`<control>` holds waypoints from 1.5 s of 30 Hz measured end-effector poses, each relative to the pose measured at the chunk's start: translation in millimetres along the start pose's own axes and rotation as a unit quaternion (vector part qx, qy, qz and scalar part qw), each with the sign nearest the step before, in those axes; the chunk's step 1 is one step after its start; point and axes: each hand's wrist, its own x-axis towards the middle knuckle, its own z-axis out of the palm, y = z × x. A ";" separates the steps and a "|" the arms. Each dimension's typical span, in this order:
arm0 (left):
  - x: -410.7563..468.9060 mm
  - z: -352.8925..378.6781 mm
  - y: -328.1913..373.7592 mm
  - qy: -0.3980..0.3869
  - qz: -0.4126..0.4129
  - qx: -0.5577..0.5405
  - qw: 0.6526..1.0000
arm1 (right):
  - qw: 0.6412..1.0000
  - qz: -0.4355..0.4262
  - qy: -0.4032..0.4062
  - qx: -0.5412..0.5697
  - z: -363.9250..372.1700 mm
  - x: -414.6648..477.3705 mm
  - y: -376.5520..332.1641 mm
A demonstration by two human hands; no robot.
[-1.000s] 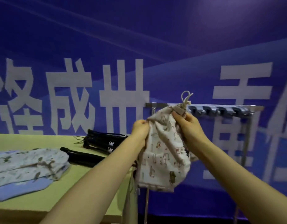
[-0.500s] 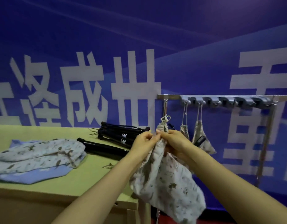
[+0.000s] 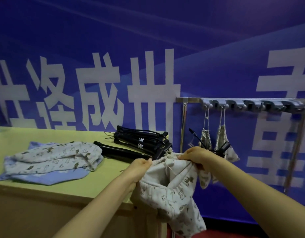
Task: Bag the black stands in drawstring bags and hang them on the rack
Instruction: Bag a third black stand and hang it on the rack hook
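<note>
1. Since half a second ago your two hands have dropped and spread apart: the bag mouth that was pinched together up near the rack rail is now pulled wide, low, over the table's right end.
2. Your left hand (image 3: 141, 166) has its grip closed on the left rim of the drawstring bag (image 3: 172, 191); your right hand (image 3: 195, 154) is clamped on the right rim, and the gathered hem stretches between them. The bag body hangs slack below, past the table edge.
3. Whether a stand is already inside cannot be told; the cloth looks limp, so it is probably empty.
4. Just beyond your hands the black stands (image 3: 141, 143) lie folded on the table (image 3: 45, 188), one long one nearer you and a bundle behind it, touching or nearly so.
5. Farther left sits a pile of spare bags (image 3: 54, 157), printed cloth over blue.
6. To the right, the rack (image 3: 251, 103) carries two filled bags (image 3: 217, 145) by their cords on its first hooks, black ends poking out; the remaining hooks are free.
7. The step in hand reads as opening the bag for loading. Next you would need to free one hand, keep the mouth open with the other, and feed a stand in end first.
8. Mind the loose cord at the hem; it may snag on the stand's legs.
</note>
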 end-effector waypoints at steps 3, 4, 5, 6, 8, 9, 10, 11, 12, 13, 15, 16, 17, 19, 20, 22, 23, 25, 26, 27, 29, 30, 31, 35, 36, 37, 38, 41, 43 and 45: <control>-18.3 -13.3 -18.2 -0.076 -0.025 -0.012 0.997 | 0.993 0.042 -0.067 -0.085 6.9 1.8 4.3; -23.3 -19.5 -24.6 -0.102 -0.034 -0.015 0.994 | 0.988 0.051 -0.091 -0.118 11.2 1.4 5.0; -27.2 -25.3 -28.7 -0.113 -0.040 -0.012 0.993 | 0.982 0.054 -0.110 -0.147 15.2 -0.3 4.6; -27.0 -30.7 -33.9 -0.103 -0.041 -0.003 0.994 | 0.977 0.045 -0.123 -0.169 20.1 -2.7 2.8; -23.8 -40.4 -39.5 -0.059 -0.033 0.027 0.997 | 0.972 0.002 -0.126 -0.198 31.3 -9.2 -7.2; -21.4 -44.5 -41.4 -0.043 -0.029 0.040 0.998 | 0.970 -0.025 -0.122 -0.207 37.3 -11.5 -14.3; -20.4 -47.2 -41.8 -0.035 -0.026 0.047 0.998 | 0.968 -0.059 -0.112 -0.217 43.1 -12.4 -21.0; -19.6 -49.3 -42.3 -0.036 -0.028 0.052 0.998 | 0.964 -0.098 -0.094 -0.229 49.8 -10.7 -28.1; -19.4 -50.1 -42.8 -0.043 -0.034 0.053 0.997 | 0.959 -0.139 -0.072 -0.238 57.0 -8.1 -34.7; -19.3 -50.8 -44.9 -0.048 -0.041 0.053 0.997 | 0.953 -0.177 -0.048 -0.241 65.8 -5.3 -41.0; -19.4 -51.0 -47.5 -0.040 -0.049 0.038 0.997 | 0.938 -0.248 -0.009 -0.244 83.7 0.1 -52.3; -18.5 -51.3 -50.4 -0.031 -0.052 0.018 0.998 | 0.927 -0.277 -0.005 -0.254 93.7 2.1 -56.5; -16.9 -52.0 -53.7 -0.023 -0.056 -0.004 0.998 | 0.913 -0.302 -0.006 -0.274 104.4 6.1 -59.3; -14.5 -52.8 -59.4 -0.011 -0.066 -0.044 0.997 | 0.883 -0.334 -0.009 -0.329 122.1 17.8 -61.0; -13.0 -54.0 -61.1 -0.006 -0.075 -0.057 0.996 | 0.870 -0.341 -0.007 -0.357 129.6 25.3 -60.3; -9.7 -56.1 -61.9 -0.002 -0.097 -0.083 0.992 | 0.848 -0.342 0.000 -0.406 140.9 39.8 -57.7; -7.6 -56.8 -61.9 -0.003 -0.108 -0.099 0.989 | 0.841 -0.337 0.000 -0.424 146.1 46.8 -55.3; -4.8 -57.1 -60.5 -0.003 -0.118 -0.124 0.985 | 0.833 -0.329 0.007 -0.445 153.4 56.2 -49.4; -3.5 -57.2 -59.9 -0.001 -0.119 -0.129 0.985 | 0.832 -0.327 0.014 -0.448 155.8 59.4 -46.9; -2.5 -56.7 -60.8 0.000 -0.120 -0.131 0.984 | 0.833 -0.326 0.019 -0.447 158.2 62.4 -43.4; -2.4 -56.5 -60.8 0.002 -0.121 -0.134 0.984 | 0.835 -0.328 0.028 -0.440 159.6 66.4 -39.3; -2.7 -56.6 -60.5 0.002 -0.121 -0.134 0.984 | 0.834 -0.332 0.031 -0.439 159.7 67.8 -38.1; -2.8 -56.7 -60.7 0.001 -0.122 -0.135 0.983 | 0.831 -0.338 0.034 -0.440 160.3 68.8 -36.8; -3.1 -56.3 -60.9 0.007 -0.122 -0.136 0.983 | 0.815 -0.361 0.045 -0.450 161.1 67.2 -34.6; -3.5 -56.2 -60.9 0.007 -0.121 -0.134 0.984 | 0.811 -0.364 0.048 -0.455 161.2 66.4 -34.2; -3.6 -56.2 -61.0 0.008 -0.121 -0.131 0.984 | 0.807 -0.367 0.051 -0.459 161.4 65.5 -33.8; -3.5 -56.5 -61.4 0.008 -0.121 -0.129 0.984 | 0.803 -0.370 0.051 -0.464 161.8 64.3 -34.3; -3.0 -56.5 -62.6 0.011 -0.121 -0.131 0.984 | 0.795 -0.372 0.041 -0.477 162.6 61.4 -36.2; -2.3 -56.3 -63.6 0.010 -0.121 -0.127 0.984 | 0.801 -0.370 0.034 -0.470 162.9 60.9 -36.0; -2.3 -56.5 -64.1 0.013 -0.120 -0.128 0.984 | 0.816 -0.370 0.031 -0.443 162.6 61.5 -33.8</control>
